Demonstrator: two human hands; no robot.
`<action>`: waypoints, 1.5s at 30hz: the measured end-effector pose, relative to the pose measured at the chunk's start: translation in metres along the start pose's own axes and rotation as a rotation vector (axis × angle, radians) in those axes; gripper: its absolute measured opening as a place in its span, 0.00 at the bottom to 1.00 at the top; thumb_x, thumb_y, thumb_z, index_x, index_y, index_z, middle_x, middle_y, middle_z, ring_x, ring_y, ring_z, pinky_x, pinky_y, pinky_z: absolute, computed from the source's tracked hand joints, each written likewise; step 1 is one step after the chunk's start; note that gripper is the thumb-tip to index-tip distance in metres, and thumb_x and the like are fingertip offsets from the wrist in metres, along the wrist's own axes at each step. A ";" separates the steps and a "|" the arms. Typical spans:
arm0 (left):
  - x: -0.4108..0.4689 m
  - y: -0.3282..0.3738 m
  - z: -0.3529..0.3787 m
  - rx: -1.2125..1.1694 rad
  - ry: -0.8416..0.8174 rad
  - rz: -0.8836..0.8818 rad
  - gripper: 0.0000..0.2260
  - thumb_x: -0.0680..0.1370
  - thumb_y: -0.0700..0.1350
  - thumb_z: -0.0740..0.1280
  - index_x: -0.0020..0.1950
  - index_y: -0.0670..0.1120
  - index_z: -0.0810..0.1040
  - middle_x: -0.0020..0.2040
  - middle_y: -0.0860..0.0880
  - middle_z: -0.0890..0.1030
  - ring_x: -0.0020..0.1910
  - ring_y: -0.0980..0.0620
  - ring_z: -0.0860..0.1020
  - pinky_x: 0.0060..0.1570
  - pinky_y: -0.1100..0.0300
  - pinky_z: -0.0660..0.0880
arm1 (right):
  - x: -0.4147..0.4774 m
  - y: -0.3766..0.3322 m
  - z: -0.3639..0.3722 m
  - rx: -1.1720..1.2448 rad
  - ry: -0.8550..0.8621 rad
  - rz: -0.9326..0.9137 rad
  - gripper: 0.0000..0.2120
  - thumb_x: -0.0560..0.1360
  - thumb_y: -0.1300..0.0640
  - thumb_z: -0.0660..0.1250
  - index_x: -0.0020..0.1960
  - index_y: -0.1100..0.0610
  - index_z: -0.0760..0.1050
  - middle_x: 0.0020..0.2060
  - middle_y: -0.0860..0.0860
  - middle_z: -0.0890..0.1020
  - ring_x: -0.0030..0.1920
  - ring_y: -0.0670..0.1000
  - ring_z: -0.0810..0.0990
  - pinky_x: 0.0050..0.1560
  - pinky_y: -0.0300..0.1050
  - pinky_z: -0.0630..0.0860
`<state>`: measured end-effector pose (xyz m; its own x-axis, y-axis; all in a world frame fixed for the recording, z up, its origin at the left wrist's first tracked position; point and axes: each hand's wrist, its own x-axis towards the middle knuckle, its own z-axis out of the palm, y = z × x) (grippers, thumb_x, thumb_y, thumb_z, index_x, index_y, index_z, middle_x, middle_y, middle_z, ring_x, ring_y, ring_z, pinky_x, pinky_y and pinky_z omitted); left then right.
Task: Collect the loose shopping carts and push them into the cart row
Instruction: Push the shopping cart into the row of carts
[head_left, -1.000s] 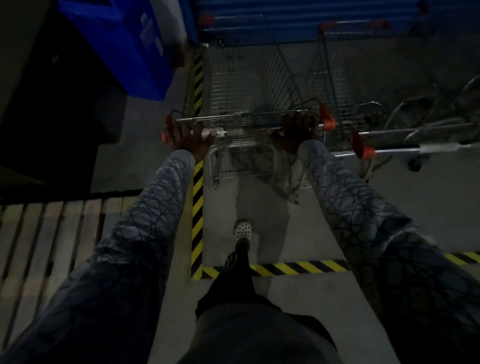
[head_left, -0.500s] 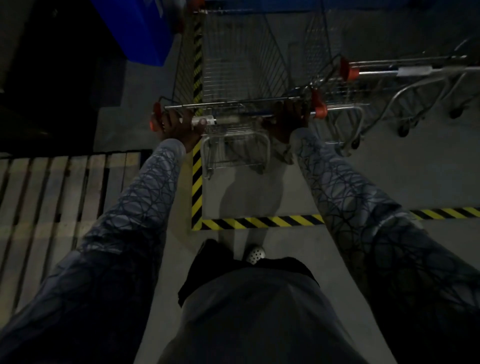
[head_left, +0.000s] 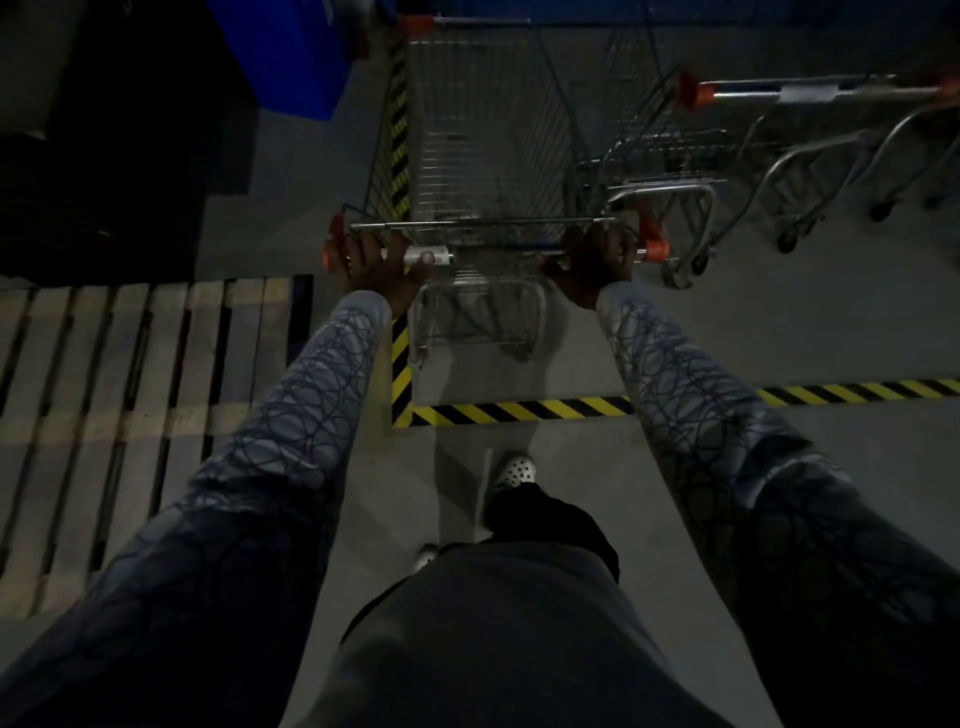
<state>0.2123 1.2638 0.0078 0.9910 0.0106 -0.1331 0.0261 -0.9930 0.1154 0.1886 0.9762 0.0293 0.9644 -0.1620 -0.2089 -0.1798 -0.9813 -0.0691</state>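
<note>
while my left hand (head_left: 376, 260) and right hand (head_left: 592, 262) gripped the handle bar (head_left: 493, 253), fingers curled round it, the cart (head_left: 483, 156) stood inside the striped floor tape (head_left: 519, 410), beside parked carts (head_left: 769, 93); next, i judged, a straight push deeper into the row.

left sleeve (head_left: 291, 415), right sleeve (head_left: 691, 395): long, pale grey, printed all over with dark looping scribble lines, cuffs at the wrists. left hand (head_left: 382, 260), right hand (head_left: 592, 265): bare. top (head_left: 493, 649): plain grey. trouser leg (head_left: 545, 525): black. shoes (head_left: 514, 470): white perforated clogs.
</note>
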 end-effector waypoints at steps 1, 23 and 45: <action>-0.012 0.000 0.000 -0.007 0.033 0.039 0.31 0.80 0.68 0.51 0.74 0.49 0.68 0.76 0.37 0.61 0.78 0.38 0.51 0.76 0.37 0.41 | -0.008 0.002 0.000 0.011 -0.016 0.007 0.46 0.67 0.26 0.45 0.75 0.54 0.64 0.75 0.61 0.63 0.76 0.63 0.57 0.75 0.61 0.48; -0.112 -0.013 0.020 -0.042 -0.032 -0.028 0.36 0.77 0.72 0.47 0.78 0.53 0.62 0.80 0.38 0.54 0.79 0.37 0.47 0.75 0.40 0.40 | -0.098 0.021 0.040 -0.032 0.092 -0.047 0.36 0.75 0.28 0.54 0.70 0.54 0.69 0.70 0.59 0.69 0.72 0.62 0.64 0.74 0.60 0.53; -0.137 -0.019 0.030 -0.027 0.137 0.065 0.39 0.73 0.71 0.42 0.66 0.47 0.75 0.67 0.36 0.71 0.71 0.36 0.65 0.75 0.36 0.43 | -0.120 0.023 0.048 -0.040 0.139 -0.040 0.38 0.75 0.27 0.54 0.71 0.55 0.68 0.71 0.61 0.69 0.72 0.63 0.65 0.72 0.60 0.54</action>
<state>0.0719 1.2772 -0.0061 0.9993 -0.0361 0.0114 -0.0374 -0.9885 0.1462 0.0597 0.9779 0.0058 0.9887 -0.1324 -0.0699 -0.1351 -0.9902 -0.0354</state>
